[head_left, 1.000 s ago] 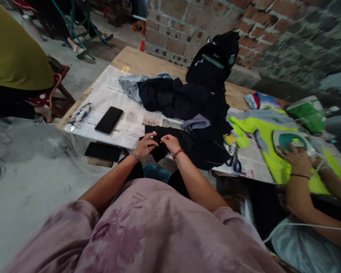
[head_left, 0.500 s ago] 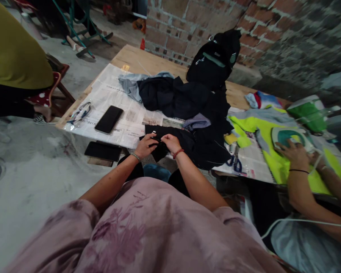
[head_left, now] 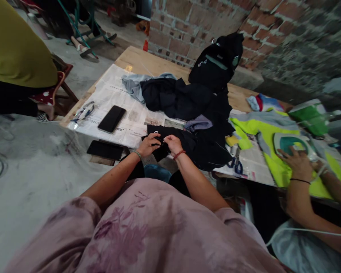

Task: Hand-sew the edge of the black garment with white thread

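Observation:
A black garment (head_left: pixel 199 146) lies over the near edge of the table, its left end under my hands. My left hand (head_left: pixel 150 145) is closed on that end, fingers bent over the dark cloth. Just to its right, my right hand (head_left: pixel 173 145) has thumb and forefinger pinched together at the cloth; whatever small thing is between the fingertips is too tiny to name. A small white spot shows on the cloth by my left fingers. Behind the garment are a heap of dark navy clothing (head_left: pixel 173 96) and a greyish-purple piece of cloth (head_left: pixel 199 123).
A phone (head_left: pixel 111 118) lies on the newspaper-covered table (head_left: pixel 102 94), left of my hands. Blue-handled scissors (head_left: pixel 237 165) lie to the right. A black backpack (head_left: pixel 216 62) stands at the back. On the right a co-worker's hand (head_left: pixel 297 163) holds an iron (head_left: pixel 292 144) on a yellow-grey garment (head_left: pixel 268 151).
The whole view has shifted slightly. My right hand has drawn a little away from my left, widening the gap between them. The co-worker's iron stays about where it was on the yellow-grey garment.

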Tool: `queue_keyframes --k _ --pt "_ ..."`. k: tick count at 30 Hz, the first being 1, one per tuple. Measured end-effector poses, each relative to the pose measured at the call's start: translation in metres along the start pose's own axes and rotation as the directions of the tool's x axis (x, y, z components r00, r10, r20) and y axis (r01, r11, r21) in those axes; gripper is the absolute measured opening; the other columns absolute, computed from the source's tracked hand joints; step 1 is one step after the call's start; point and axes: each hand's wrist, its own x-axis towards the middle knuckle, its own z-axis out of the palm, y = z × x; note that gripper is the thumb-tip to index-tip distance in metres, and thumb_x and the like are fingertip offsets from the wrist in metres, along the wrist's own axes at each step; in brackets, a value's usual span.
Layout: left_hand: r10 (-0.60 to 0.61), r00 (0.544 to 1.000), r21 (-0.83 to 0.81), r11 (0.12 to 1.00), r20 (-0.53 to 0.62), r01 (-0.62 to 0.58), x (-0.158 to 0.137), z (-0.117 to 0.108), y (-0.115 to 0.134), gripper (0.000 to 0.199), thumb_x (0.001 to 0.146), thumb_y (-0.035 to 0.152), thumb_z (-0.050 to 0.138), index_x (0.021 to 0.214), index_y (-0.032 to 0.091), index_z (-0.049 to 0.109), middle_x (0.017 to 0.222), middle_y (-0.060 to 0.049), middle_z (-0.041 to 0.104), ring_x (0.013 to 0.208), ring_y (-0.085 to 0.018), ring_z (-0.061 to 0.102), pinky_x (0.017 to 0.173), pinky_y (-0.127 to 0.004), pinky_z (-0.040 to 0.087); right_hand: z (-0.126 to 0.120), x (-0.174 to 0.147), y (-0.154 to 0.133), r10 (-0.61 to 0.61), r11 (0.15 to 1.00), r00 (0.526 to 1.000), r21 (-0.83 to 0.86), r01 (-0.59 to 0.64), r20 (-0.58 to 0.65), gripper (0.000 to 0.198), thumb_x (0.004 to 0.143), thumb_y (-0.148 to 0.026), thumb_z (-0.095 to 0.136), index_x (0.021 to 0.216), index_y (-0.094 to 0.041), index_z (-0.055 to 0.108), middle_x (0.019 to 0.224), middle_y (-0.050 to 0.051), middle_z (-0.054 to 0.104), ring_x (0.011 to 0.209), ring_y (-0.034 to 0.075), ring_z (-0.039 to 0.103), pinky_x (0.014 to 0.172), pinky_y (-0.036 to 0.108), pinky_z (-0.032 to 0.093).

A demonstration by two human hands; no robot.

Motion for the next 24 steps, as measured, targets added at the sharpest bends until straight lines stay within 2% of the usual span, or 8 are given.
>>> queue_keyframes --k 5,9,14,20,24 --pt "-0.022 0.999 0.007 1.000 -0.024 0.022 -0.001 0.003 -0.003 0.011 0.072 0.013 0.061 0.079 0.018 0.066 0.109 -0.006 0.054 0.103 -0.017 0.053 0.093 -0.036 0.044 0.001 -0.001 0.002 0.003 1.000 1.000 0.030 -0.002 -0.017 0.014 0.061 -0.031 0.055 0.064 -0.018 0.058 0.061 -0.002 0.062 0.057 0.010 0.052 0.057 0.022 0.039" --pt "-0.062 0.992 0.055 0.996 -0.113 0.069 -0.002 0.012 -0.004 0.010 0.072 0.012 0.059 0.077 0.017 0.066 0.111 -0.007 0.055 0.104 -0.018 0.053 0.093 -0.037 0.044 0.001 -0.002 0.002 -0.052 0.998 0.999 -0.041 0.052 0.006 0.013 0.061 -0.031 0.056 0.064 -0.018 0.058 0.061 -0.002 0.061 0.057 0.011 0.052 0.057 0.022 0.039" --pt "-0.063 0.990 0.106 0.991 -0.125 0.077 0.000 0.016 -0.002 0.010 0.072 0.012 0.058 0.077 0.017 0.066 0.109 -0.006 0.056 0.101 -0.017 0.054 0.090 -0.036 0.046 0.000 -0.003 0.000 -0.071 0.994 0.997 -0.083 0.070 -0.007 0.011 0.061 -0.029 0.056 0.061 -0.018 0.057 0.057 -0.003 0.059 0.055 0.010 0.050 0.054 0.021 0.038" --pt "0.028 1.000 0.018 0.999 0.005 -0.028 0.000 0.003 0.000 0.007 0.072 0.015 0.061 0.078 0.016 0.066 0.113 -0.007 0.051 0.082 -0.012 0.058 0.082 -0.031 0.049 -0.001 0.000 -0.001 0.055 0.986 0.998 0.158 -0.050 -0.028 0.007 0.058 -0.024 0.057 0.060 -0.017 0.056 0.056 -0.002 0.060 0.054 0.009 0.052 0.055 0.020 0.041" --pt "0.055 0.998 0.021 0.998 0.038 -0.056 0.000 -0.001 0.001 0.007 0.072 0.017 0.061 0.077 0.017 0.066 0.107 -0.007 0.055 0.093 -0.015 0.056 0.086 -0.033 0.046 -0.004 0.003 -0.001 0.102 0.950 0.995 0.299 -0.091 -0.020 0.008 0.059 -0.023 0.058 0.062 -0.017 0.054 0.054 -0.002 0.061 0.052 0.009 0.052 0.058 0.022 0.043"
